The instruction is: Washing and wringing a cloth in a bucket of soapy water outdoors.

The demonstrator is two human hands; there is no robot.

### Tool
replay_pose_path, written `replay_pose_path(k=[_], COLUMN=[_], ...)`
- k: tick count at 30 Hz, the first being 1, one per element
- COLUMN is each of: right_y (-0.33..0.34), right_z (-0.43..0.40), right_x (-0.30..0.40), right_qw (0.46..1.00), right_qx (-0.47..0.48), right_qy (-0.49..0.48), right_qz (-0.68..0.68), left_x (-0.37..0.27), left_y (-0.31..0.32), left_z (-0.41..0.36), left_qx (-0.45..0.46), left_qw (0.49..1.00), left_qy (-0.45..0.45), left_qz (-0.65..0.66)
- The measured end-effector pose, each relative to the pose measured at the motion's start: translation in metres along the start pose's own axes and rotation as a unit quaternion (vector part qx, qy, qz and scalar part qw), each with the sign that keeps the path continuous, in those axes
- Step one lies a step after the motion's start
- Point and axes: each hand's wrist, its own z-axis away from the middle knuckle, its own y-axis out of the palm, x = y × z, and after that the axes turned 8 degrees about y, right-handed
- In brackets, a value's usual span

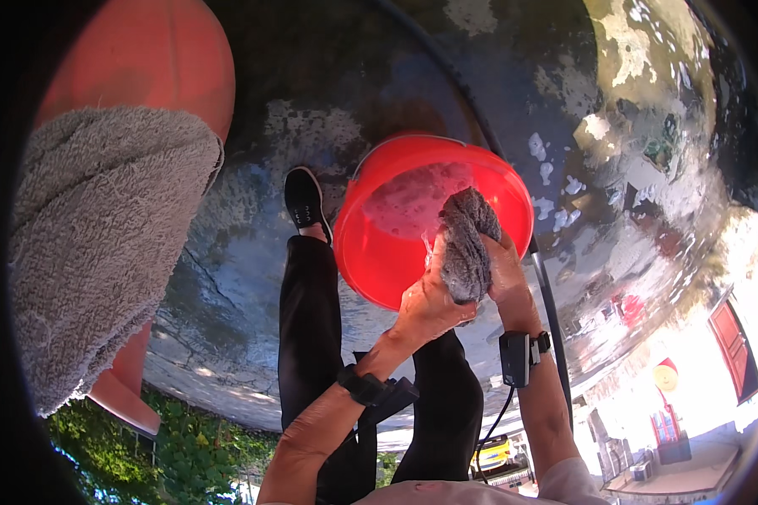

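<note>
Between both hands I hold a wet, bunched grey cloth over the near right side of a red plastic bucket. My left hand grips the cloth's left and lower side. On its right side is my right hand, with the fingers partly hidden behind the cloth. Soapy, foamy water lies inside the bucket, and a little liquid or suds shows beside my left thumb. A thin wire handle rests along the bucket's far rim.
A grey towel drapes over a red plastic chair at the left. A black hose runs behind and right of the bucket over wet, stained concrete. Foam patches dot the ground. My black shoe stands left of the bucket.
</note>
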Motion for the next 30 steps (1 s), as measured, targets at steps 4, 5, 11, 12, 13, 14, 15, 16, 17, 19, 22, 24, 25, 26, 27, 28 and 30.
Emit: replay_pose_path(k=[4,5,11,12,13,14,15,16,17,19,22,24,25,26,27,28,30], right_y=[-0.002,-0.002,0.012,0.015,0.017,0.019,0.021,0.023,0.024,0.015,0.008,-0.001,0.002,0.007,0.013,0.036,0.066], right_z=[-0.016,-0.017,-0.008,-0.002,0.004,0.014,0.025,0.036,0.045,0.069,0.092,0.096,0.097,0.097,0.097,0.105,0.119], right_x=[-0.019,-0.024,-0.01,-0.005,0.0,0.004,0.009,0.011,0.012,0.018,0.0,-0.023,-0.023,-0.024,-0.027,-0.021,0.004], right_qw=[0.976,0.927,0.823,0.831,0.838,0.84,0.912,0.961,0.962,0.996,0.992,0.982,0.982,0.963,0.93,0.943,0.924], right_qx=[-0.088,-0.148,-0.262,-0.24,-0.218,-0.217,-0.144,-0.065,-0.058,-0.048,-0.05,-0.031,-0.029,0.057,0.143,0.164,0.156], right_qy=[-0.083,-0.142,-0.098,-0.071,-0.044,-0.047,-0.071,-0.092,-0.096,-0.073,-0.06,-0.039,-0.045,-0.01,0.027,0.017,0.02], right_qz=[0.184,0.315,0.495,0.497,0.498,0.495,0.378,0.253,0.25,0.004,-0.094,-0.182,-0.182,-0.262,-0.338,-0.288,-0.348], left_x=[0.002,0.004,0.001,-0.006,-0.012,-0.021,-0.024,-0.025,-0.027,-0.043,-0.059,-0.078,-0.086,-0.086,-0.088,-0.09,-0.102], left_y=[0.007,0.006,0.003,0.001,0.0,0.004,0.005,0.006,0.005,0.004,-0.005,-0.005,-0.004,0.002,0.006,0.004,0.003], left_z=[-0.001,0.0,0.01,0.013,0.016,0.021,0.024,0.027,0.031,0.039,0.062,0.074,0.08,0.086,0.091,0.097,0.107], left_qx=[0.042,0.036,-0.066,-0.048,-0.03,-0.023,-0.025,-0.046,-0.067,-0.072,-0.048,0.002,0.049,0.005,0.007,0.032,0.021], left_qw=[0.993,0.991,0.991,0.984,0.971,0.958,0.959,0.946,0.93,0.902,0.728,0.705,0.678,0.686,0.687,0.661,0.654], left_qy=[-0.025,-0.047,0.088,0.081,0.073,0.06,0.065,0.028,-0.009,-0.021,-0.101,-0.095,-0.091,-0.124,-0.122,-0.12,-0.152], left_qz=[-0.104,-0.119,0.071,0.149,0.227,0.28,0.274,0.319,0.362,0.425,0.676,0.702,0.728,0.717,0.717,0.74,0.74])
